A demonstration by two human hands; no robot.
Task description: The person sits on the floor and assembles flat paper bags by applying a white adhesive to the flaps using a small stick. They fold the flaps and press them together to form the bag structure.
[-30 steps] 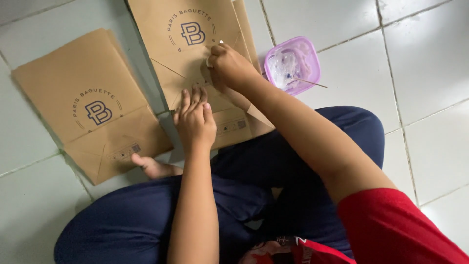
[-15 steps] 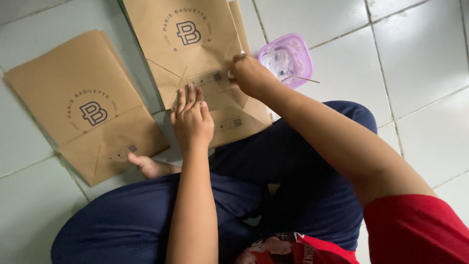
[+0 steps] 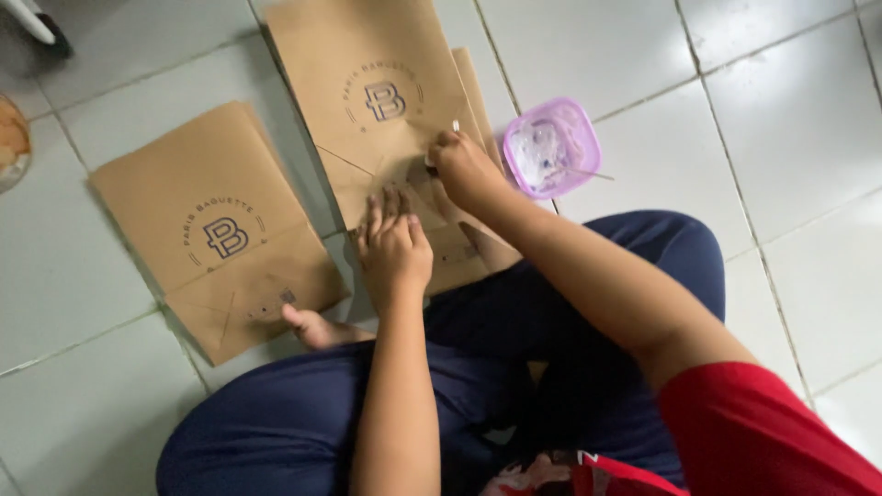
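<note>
A flat brown paper bag (image 3: 367, 101) with a dark round logo lies on the tiled floor in front of my crossed legs. My left hand (image 3: 395, 246) presses flat on its folded bottom flap, fingers together. My right hand (image 3: 464, 168) is closed around a thin stick (image 3: 455, 127) and touches the same flap just to the right. A small purple tub (image 3: 551, 147) with white paste and another thin stick in it stands right of the bag.
A pile of similar brown bags (image 3: 216, 225) lies to the left, next to my bare foot (image 3: 317, 329). More bags show under the near one. A round dish edge (image 3: 11, 138) sits at the far left.
My right hand went from the bag's middle toward the purple tub and is back on the flap. The left hand has stayed pressed on the flap.
</note>
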